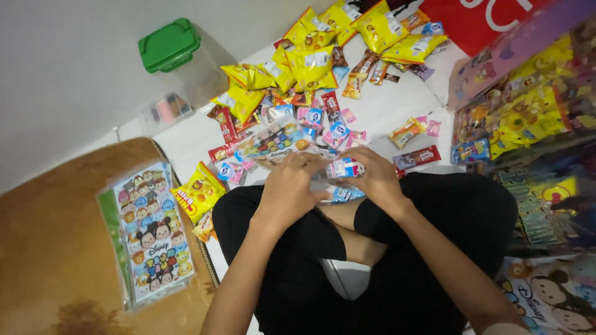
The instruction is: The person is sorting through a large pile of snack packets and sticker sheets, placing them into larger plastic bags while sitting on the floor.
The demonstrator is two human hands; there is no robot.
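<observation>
Both my hands meet over my crossed legs in black clothing. My left hand [290, 186] grips a clear printed plastic bag [273, 141] with small sweets showing through it. My right hand [371, 177] holds a small pink, white and blue snack packet [345, 167] at the bag's mouth. Another small blue packet [343, 194] shows just below the hands. Whether that lower packet is held or lies on my lap is hidden.
Yellow snack bags [310, 65] and small red and pink packets [323, 115] lie scattered on the white floor ahead. A clear box with a green lid [169, 44] stands by the wall. A stack of cartoon-printed bags [152, 232] lies on the brown rug at left. Colourful printed packs [528, 111] sit at right.
</observation>
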